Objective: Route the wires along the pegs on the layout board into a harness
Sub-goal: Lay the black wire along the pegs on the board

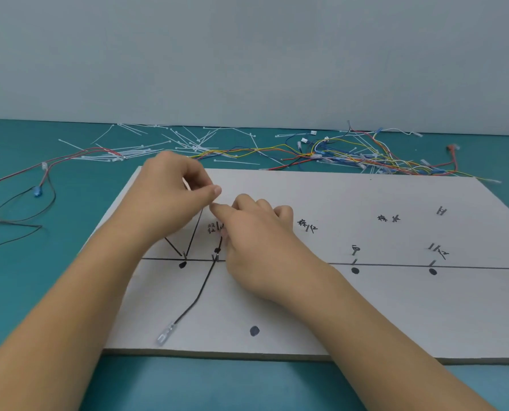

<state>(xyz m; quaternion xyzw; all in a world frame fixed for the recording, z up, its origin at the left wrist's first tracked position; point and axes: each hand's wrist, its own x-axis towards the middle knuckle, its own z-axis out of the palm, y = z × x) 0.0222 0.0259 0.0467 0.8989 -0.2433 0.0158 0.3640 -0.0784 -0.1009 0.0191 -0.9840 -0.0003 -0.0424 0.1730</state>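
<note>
— Two hands are working over the board [366,307]?
— Yes. The left hand [170,200] is pinching a black wire [194,232] between thumb and forefinger.
— And the right hand [256,232]?
— It is curling its fingers just beside the left thumb; whether it is gripping anything, I cannot tell.
— Where is the wire running?
— Taut, down to a peg [184,255] on the drawn line. From a second peg [216,257] a black stretch is trailing to a clear terminal [164,336]. Loose wires [351,157] and ties [194,146] are lying on the table [217,387] behind.
</note>
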